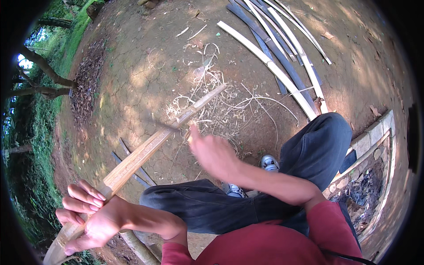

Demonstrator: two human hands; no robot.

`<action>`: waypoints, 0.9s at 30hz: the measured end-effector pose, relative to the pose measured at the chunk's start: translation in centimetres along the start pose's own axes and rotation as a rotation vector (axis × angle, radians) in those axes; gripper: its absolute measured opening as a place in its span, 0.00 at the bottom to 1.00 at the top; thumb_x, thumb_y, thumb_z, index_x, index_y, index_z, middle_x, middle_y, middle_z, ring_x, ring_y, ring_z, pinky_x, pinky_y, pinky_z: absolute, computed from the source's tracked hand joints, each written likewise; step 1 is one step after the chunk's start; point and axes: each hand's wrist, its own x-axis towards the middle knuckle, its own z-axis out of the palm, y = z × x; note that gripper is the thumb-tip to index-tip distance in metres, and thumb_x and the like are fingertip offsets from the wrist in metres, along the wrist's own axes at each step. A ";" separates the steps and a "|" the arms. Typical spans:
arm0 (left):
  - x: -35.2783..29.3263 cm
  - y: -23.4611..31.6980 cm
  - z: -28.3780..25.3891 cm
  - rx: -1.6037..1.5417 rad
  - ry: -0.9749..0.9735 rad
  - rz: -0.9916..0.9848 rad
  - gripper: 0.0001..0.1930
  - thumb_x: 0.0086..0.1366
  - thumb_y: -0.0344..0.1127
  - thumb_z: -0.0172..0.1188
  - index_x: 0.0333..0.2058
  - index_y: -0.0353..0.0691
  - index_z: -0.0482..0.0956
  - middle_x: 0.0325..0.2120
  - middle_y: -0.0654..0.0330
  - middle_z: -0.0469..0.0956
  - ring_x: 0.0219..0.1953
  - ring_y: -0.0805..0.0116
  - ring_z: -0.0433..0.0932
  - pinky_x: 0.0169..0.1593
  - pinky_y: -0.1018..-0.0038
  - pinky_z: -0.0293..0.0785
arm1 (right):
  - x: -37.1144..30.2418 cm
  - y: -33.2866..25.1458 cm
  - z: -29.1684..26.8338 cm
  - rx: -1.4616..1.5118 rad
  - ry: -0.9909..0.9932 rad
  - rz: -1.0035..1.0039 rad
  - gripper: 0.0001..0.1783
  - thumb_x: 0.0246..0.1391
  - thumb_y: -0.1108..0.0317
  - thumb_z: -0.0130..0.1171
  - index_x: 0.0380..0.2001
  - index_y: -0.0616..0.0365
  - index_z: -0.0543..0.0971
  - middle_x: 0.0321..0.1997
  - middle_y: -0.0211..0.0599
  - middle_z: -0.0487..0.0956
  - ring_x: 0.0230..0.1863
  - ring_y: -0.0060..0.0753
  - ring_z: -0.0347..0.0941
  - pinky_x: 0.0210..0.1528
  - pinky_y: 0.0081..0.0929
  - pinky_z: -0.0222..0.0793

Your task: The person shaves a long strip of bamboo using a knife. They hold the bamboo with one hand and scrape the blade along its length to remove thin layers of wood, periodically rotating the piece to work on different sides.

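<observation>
My left hand [101,218] is wrapped around the near end of a long, pale wooden slat [141,159]. The slat slants up and away to the right, its narrow far end over a heap of shavings. Smeared by motion, my right hand [214,154] is closed on a knife whose dark blade [165,126] lies across the slat beyond its middle. Only a bit of the knife's light handle shows by the fingers. Thin curled wood shavings [205,86] cover the ground under and beyond the slat's tip.
Several long strips [282,75], some pale and some dark, lie at the far right. Thin dark strips [132,170] rest on the ground near my left knee. A stone-edged fire pit [364,190] with ash is at the right. Grass and branches [44,66] border the left.
</observation>
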 end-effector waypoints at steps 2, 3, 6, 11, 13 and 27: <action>0.5 -0.4 -0.6 0.078 0.023 0.009 0.34 0.60 0.75 0.33 0.18 0.46 0.53 0.08 0.65 0.50 0.12 0.75 0.50 0.12 0.83 0.48 | 1.7 2.8 0.3 -0.061 0.045 -0.075 0.16 0.60 0.68 0.48 0.43 0.74 0.66 0.15 0.52 0.74 0.21 0.52 0.76 0.22 0.42 0.72; 0.8 -0.6 -0.9 0.076 0.050 -0.004 0.34 0.61 0.74 0.33 0.18 0.46 0.53 0.08 0.65 0.50 0.12 0.76 0.50 0.12 0.83 0.48 | 1.7 2.0 0.2 -0.043 0.024 -0.063 0.16 0.60 0.68 0.48 0.43 0.75 0.66 0.16 0.53 0.75 0.21 0.52 0.76 0.23 0.42 0.72; 1.1 -0.7 -1.6 0.030 0.019 0.000 0.34 0.60 0.74 0.34 0.18 0.46 0.54 0.08 0.64 0.51 0.12 0.76 0.50 0.13 0.82 0.49 | 0.9 -0.3 -1.1 0.027 -0.016 -0.097 0.16 0.62 0.69 0.46 0.43 0.76 0.64 0.13 0.47 0.73 0.17 0.49 0.75 0.18 0.40 0.70; 0.2 -0.2 -0.6 -0.038 -0.052 -0.011 0.34 0.60 0.74 0.34 0.18 0.46 0.53 0.08 0.64 0.53 0.12 0.75 0.52 0.13 0.83 0.49 | -1.6 -1.8 -0.7 0.081 -0.025 -0.093 0.15 0.63 0.68 0.44 0.43 0.72 0.61 0.10 0.40 0.71 0.12 0.46 0.72 0.14 0.39 0.68; 0.2 -0.1 -0.7 0.058 -0.068 0.004 0.34 0.60 0.75 0.33 0.18 0.46 0.53 0.08 0.63 0.53 0.12 0.75 0.51 0.13 0.82 0.49 | 1.3 3.7 1.3 -0.100 0.085 -0.089 0.15 0.63 0.67 0.44 0.42 0.72 0.61 0.11 0.44 0.72 0.15 0.50 0.73 0.18 0.42 0.71; 0.2 -0.1 -0.1 0.166 0.043 0.012 0.34 0.62 0.73 0.32 0.18 0.46 0.52 0.07 0.64 0.52 0.10 0.75 0.51 0.12 0.83 0.51 | 0.7 3.0 2.4 -0.084 0.069 -0.109 0.09 0.63 0.68 0.45 0.38 0.64 0.64 0.14 0.44 0.71 0.15 0.41 0.73 0.12 0.35 0.68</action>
